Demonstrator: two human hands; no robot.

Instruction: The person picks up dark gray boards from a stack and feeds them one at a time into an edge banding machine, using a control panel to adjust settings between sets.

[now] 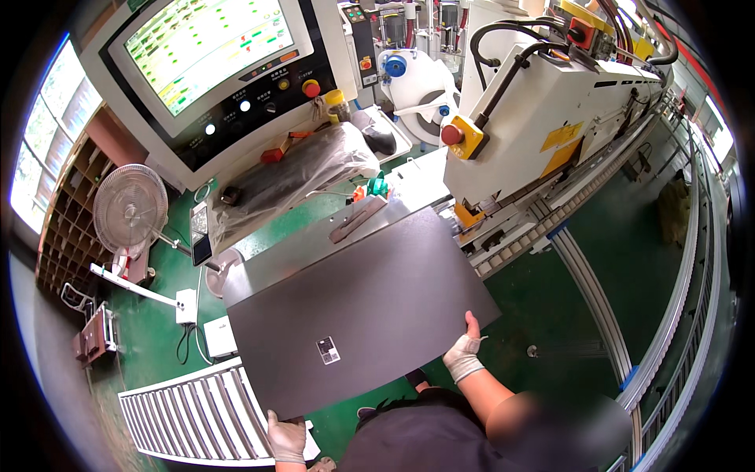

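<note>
A large dark grey rectangular panel (370, 291) spans the space in front of me, with a small white printed label (327, 350) on its upper face. At its near left corner my left hand (286, 437), in a pale glove, grips the edge with the thumb on top. My right hand (465, 350), in a similar glove, holds the near right edge, thumb up and fingers hidden beneath. The panel's far edge lies by a metal work surface (271, 271), where a flat brownish metal bar (358, 218) rests.
A white machine head (527, 118) with a red button stands at the far right, beside a curved rail (590, 283). A control console with a lit screen (208, 51) is at the far left. Nearby are a fan (130, 206) and a roller conveyor (197, 413).
</note>
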